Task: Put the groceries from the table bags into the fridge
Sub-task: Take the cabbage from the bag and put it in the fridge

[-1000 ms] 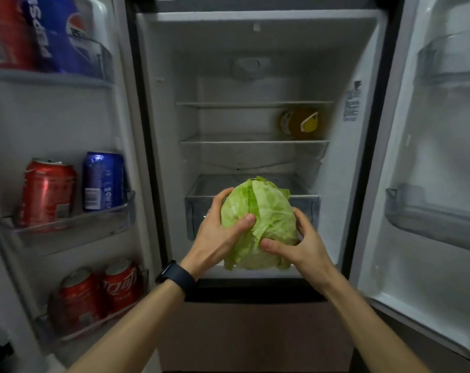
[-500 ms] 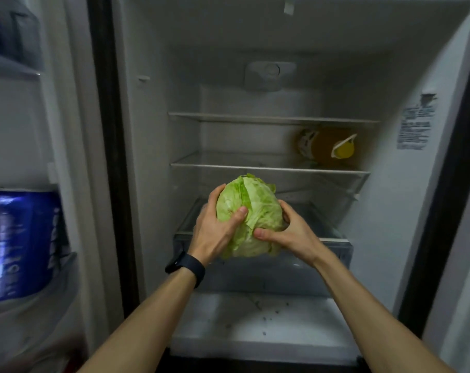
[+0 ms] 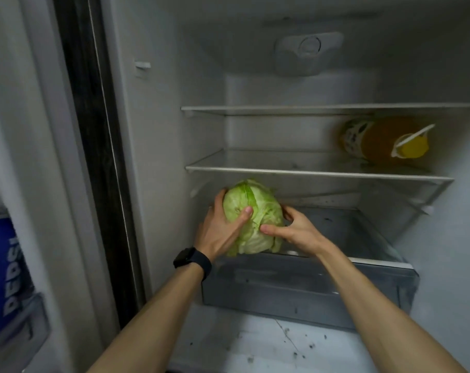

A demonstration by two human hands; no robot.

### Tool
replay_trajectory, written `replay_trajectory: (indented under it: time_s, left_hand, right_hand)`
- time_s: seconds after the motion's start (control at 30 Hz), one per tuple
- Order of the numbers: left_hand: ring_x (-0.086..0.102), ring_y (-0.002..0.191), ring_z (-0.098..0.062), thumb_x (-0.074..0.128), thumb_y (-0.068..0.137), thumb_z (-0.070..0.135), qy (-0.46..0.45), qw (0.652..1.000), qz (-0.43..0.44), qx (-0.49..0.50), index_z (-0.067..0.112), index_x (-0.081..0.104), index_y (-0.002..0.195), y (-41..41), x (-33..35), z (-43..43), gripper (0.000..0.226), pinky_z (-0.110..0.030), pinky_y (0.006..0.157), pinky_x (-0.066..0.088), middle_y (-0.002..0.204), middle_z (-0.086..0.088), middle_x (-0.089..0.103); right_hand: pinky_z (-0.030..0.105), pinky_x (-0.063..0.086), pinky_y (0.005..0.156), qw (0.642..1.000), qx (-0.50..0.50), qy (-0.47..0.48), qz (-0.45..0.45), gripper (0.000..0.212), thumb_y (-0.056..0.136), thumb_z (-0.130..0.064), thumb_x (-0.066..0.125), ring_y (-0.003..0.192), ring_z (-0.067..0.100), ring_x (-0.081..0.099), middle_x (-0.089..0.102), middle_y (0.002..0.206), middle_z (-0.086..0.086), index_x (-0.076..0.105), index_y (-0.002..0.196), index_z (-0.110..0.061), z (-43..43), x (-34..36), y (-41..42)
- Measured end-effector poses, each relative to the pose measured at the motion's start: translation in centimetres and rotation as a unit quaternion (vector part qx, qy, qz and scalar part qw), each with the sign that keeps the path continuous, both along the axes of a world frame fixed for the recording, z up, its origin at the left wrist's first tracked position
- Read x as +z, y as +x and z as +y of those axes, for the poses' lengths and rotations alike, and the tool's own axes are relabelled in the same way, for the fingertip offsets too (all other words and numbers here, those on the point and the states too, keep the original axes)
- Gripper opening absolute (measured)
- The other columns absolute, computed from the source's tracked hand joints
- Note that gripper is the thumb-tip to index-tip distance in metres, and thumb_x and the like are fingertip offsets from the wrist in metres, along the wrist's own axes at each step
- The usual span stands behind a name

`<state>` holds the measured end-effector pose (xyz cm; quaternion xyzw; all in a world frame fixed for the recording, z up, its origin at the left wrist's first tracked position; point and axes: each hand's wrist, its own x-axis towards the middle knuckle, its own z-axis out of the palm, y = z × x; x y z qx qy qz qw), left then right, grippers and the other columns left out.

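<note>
A pale green cabbage (image 3: 258, 211) is held between both hands over the left front rim of the open grey crisper drawer (image 3: 309, 286) inside the fridge. My left hand (image 3: 219, 230) grips its left side, thumb across the front. My right hand (image 3: 295, 230) grips its right side, thumb low on the front. A black watch sits on my left wrist. The cabbage's underside is just above the drawer's rim; whether it touches the rim I cannot tell.
Two glass shelves (image 3: 317, 175) span the fridge above the drawer. A yellow-capped bottle of amber liquid (image 3: 384, 141) lies on its side at the right of the lower shelf. A blue Pepsi can (image 3: 5, 278) stands in the left door rack. The fridge floor (image 3: 255, 348) is speckled.
The view has closed in on the fridge interior. Both hands have carried the cabbage forward, from in front of the drawer to over its left front rim.
</note>
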<state>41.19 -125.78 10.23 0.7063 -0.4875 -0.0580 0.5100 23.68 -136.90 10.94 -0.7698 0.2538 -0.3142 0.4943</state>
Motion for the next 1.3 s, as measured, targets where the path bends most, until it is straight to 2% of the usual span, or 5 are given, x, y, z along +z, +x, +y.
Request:
replay_trajectory:
  time_s: [0.1, 0.33, 0.63, 1.03, 1.3]
  left_hand:
    - [0.056, 0.125, -0.022, 0.047, 0.07, 0.091, 0.013, 1.0, 0.013, -0.014, 0.043, 0.013, 0.15, -0.2, 0.7, 0.2, 0.099, -0.042, 0.103, 0.048, 0.146, -0.001, 0.05]
    - [0.055, 0.126, -0.019, 0.067, 0.067, 0.08, 0.032, 0.999, 0.024, -0.03, 0.048, 0.005, 0.151, -0.6, -0.1, 1.2, 0.11, -0.038, 0.108, 0.045, 0.14, 0.007, 0.055]
    - [0.062, 0.114, -0.006, 0.082, 0.067, 0.061, -0.04, 0.996, 0.071, -0.043, 0.042, 0.04, 0.139, 0.9, 0.4, -2.1, 0.085, -0.04, 0.103, 0.049, 0.117, 0.023, 0.065]
    - [0.038, 0.137, -0.028, 0.062, 0.091, 0.053, -0.01, 0.999, 0.032, -0.021, 0.037, 0.002, 0.157, 2.3, -1.0, -5.5, 0.09, -0.028, 0.104, 0.028, 0.156, -0.009, 0.034]
    - [0.04, 0.134, -0.035, 0.066, 0.083, 0.057, 0.05, 0.999, 0.002, 0.017, 0.033, 0.011, 0.156, 2.3, -0.1, -4.4, 0.096, -0.04, 0.107, 0.036, 0.148, -0.02, 0.039]
  right_hand:
    - [0.002, 0.044, 0.077, 1.0, -0.007, -0.015, 0.025, 0.081, 0.073, -0.044, 0.084, 0.103, -0.005, 0.058, 0.058, 0.129, -0.011, 0.047, 0.142, -0.021, 0.5, -0.2, -0.3]
    - [0.047, 0.042, 0.105, 0.964, -0.122, -0.157, 0.176, 0.115, 0.051, -0.092, 0.062, 0.123, 0.032, 0.059, 0.065, 0.131, 0.001, 0.024, 0.146, -0.04, 2.1, -3.2, 0.0]
    - [0.038, 0.049, 0.096, 0.974, -0.127, -0.125, 0.142, 0.098, 0.051, -0.083, 0.073, 0.117, 0.026, 0.063, 0.07, 0.121, -0.003, 0.052, 0.13, -0.03, -1.1, -2.6, 3.4]
    - [0.034, 0.052, 0.093, 0.972, -0.13, -0.129, 0.148, 0.115, 0.076, -0.063, 0.075, 0.12, 0.033, 0.06, 0.059, 0.138, 0.012, 0.006, 0.158, -0.021, -3.3, -3.3, 6.7]
    - [0.041, 0.053, 0.09, 0.934, -0.191, -0.21, 0.217, 0.082, 0.082, -0.052, 0.07, 0.115, 0.041, 0.06, 0.062, 0.129, 0.019, 0.033, 0.146, -0.016, -0.5, -2.7, 5.1]
